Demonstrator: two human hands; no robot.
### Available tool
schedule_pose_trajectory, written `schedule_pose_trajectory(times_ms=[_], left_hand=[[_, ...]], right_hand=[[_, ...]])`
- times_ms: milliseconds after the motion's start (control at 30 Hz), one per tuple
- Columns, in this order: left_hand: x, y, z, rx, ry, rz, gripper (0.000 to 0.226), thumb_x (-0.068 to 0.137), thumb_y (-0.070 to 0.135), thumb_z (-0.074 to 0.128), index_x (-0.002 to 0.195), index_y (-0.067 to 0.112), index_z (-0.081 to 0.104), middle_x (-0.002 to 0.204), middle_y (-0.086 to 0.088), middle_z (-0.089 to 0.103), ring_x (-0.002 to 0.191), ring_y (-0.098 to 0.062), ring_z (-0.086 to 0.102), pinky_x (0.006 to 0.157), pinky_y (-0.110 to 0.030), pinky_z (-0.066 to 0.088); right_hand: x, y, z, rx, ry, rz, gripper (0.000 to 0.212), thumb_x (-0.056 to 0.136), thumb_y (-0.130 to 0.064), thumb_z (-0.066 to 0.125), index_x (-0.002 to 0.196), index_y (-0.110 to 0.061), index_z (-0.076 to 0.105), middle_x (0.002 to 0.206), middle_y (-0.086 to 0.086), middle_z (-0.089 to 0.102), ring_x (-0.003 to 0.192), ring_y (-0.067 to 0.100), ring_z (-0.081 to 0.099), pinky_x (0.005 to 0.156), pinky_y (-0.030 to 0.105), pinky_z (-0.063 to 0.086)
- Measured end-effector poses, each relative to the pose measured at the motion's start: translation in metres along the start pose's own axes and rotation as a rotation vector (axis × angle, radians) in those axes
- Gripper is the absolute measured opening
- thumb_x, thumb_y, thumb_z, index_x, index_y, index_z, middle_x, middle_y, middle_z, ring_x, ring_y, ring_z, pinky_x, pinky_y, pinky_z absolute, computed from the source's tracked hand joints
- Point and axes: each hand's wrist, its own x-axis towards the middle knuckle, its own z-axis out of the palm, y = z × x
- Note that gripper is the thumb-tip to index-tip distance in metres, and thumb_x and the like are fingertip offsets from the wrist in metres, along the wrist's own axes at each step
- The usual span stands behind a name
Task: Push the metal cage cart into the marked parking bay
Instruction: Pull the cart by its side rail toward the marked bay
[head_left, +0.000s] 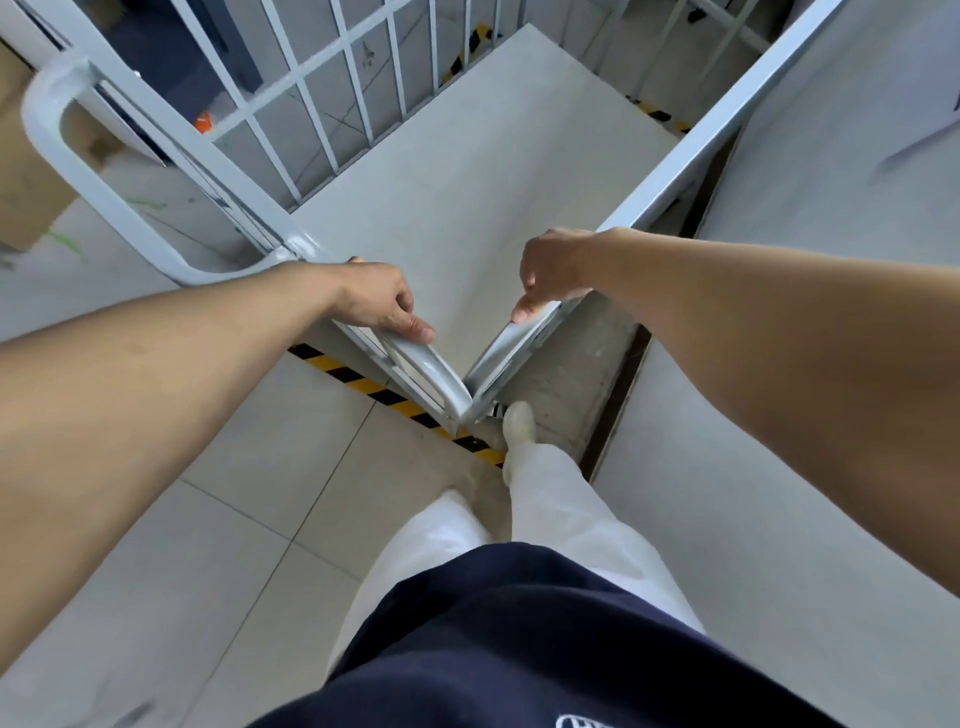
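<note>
Two hands hold one cart. The left hand curls its fingers over one top rail of the white metal cage cart with barred sides. The right hand curls round the other top rail. The two rails meet in one corner just below the hands, and both grips look tight.

Under that corner runs one line of yellow and black striped floor tape. Two more short striped pieces show far past the hands, through the bars. One white shoe stands just beside the corner.

Left of the grip, one white looped handle bar sticks out from the cart, with one brown cardboard box beyond it. The pale tiled floor is open on that side. Right of the grip, a big white panel stands close to the cart, with only a thin dark gap between.
</note>
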Motion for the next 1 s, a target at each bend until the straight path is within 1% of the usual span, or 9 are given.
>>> schedule_pose_trajectory(times_ms=[133,233,333,433,533,633,733,933,1000], left_hand=[[-0.003,-0.003,0.005,-0.018,0.016,-0.005,0.051,0.077,0.067,0.059,0.068,0.018,0.068,0.072,0.001,0.057,0.098,-0.023,0.039,0.075,-0.032,0.035],[-0.005,-0.008,0.008,-0.036,0.063,0.001,0.054,0.073,0.071,0.059,0.066,0.018,0.068,0.068,0.001,0.057,0.096,-0.021,0.041,0.071,-0.032,0.036],[-0.009,-0.010,0.009,-0.055,0.077,-0.011,0.053,0.074,0.070,0.059,0.059,0.020,0.063,0.063,0.002,0.054,0.098,-0.021,0.038,0.072,-0.032,0.037],[-0.011,-0.011,0.009,-0.062,0.084,-0.025,0.052,0.076,0.068,0.060,0.076,0.017,0.072,0.071,-0.001,0.059,0.103,-0.021,0.037,0.061,-0.029,0.034],[-0.009,-0.009,0.011,-0.054,0.078,-0.049,0.053,0.077,0.067,0.059,0.081,0.016,0.071,0.076,-0.003,0.060,0.104,-0.022,0.034,0.066,-0.031,0.034],[-0.006,-0.011,0.011,-0.027,0.072,-0.071,0.052,0.076,0.068,0.059,0.076,0.017,0.069,0.071,-0.002,0.058,0.103,-0.023,0.034,0.073,-0.033,0.037],[-0.005,-0.012,0.010,-0.036,0.057,-0.078,0.052,0.074,0.069,0.060,0.074,0.018,0.069,0.069,-0.001,0.058,0.103,-0.023,0.037,0.074,-0.033,0.039],[-0.010,-0.005,0.005,-0.018,0.059,-0.073,0.046,0.079,0.064,0.060,0.073,0.020,0.069,0.068,0.001,0.055,0.103,-0.024,0.038,0.061,-0.029,0.033],[-0.011,-0.004,0.005,-0.007,0.061,-0.065,0.047,0.080,0.064,0.059,0.078,0.019,0.071,0.073,0.001,0.058,0.105,-0.025,0.037,0.067,-0.030,0.033]], right_hand=[[0.000,-0.004,0.005,0.005,0.015,0.003,0.072,0.071,-0.065,0.068,0.108,-0.003,0.070,0.113,0.016,0.069,0.098,0.032,0.064,0.078,0.034,0.047],[-0.001,-0.006,0.001,-0.039,-0.007,-0.012,0.075,0.074,-0.066,0.064,0.111,-0.001,0.069,0.119,0.014,0.067,0.111,0.033,0.060,0.093,0.041,0.050],[-0.002,-0.010,-0.003,-0.085,-0.017,-0.044,0.077,0.074,-0.070,0.060,0.110,-0.003,0.070,0.119,0.010,0.065,0.115,0.030,0.056,0.098,0.049,0.047],[0.001,-0.011,-0.003,-0.091,-0.039,-0.063,0.076,0.073,-0.071,0.060,0.108,-0.004,0.070,0.119,0.010,0.066,0.115,0.030,0.056,0.098,0.050,0.047],[0.003,-0.007,-0.006,-0.060,-0.083,-0.088,0.073,0.077,-0.067,0.060,0.106,0.000,0.068,0.117,0.012,0.067,0.119,0.031,0.055,0.099,0.048,0.045],[0.004,-0.005,-0.008,-0.014,-0.097,-0.120,0.056,0.082,-0.059,0.061,0.096,-0.005,0.066,0.100,0.005,0.060,0.111,0.026,0.052,0.098,0.042,0.044],[0.003,-0.005,-0.008,0.001,-0.104,-0.132,0.058,0.084,-0.057,0.060,0.106,-0.003,0.068,0.097,0.003,0.057,0.098,0.022,0.047,0.091,0.038,0.042],[0.000,-0.007,-0.009,-0.009,-0.065,-0.093,0.065,0.078,-0.064,0.062,0.106,-0.005,0.069,0.112,0.009,0.067,0.113,0.029,0.056,0.099,0.047,0.044],[0.000,-0.008,-0.009,-0.041,-0.066,-0.088,0.068,0.076,-0.068,0.061,0.105,-0.007,0.069,0.113,0.007,0.068,0.113,0.029,0.057,0.100,0.050,0.044]])
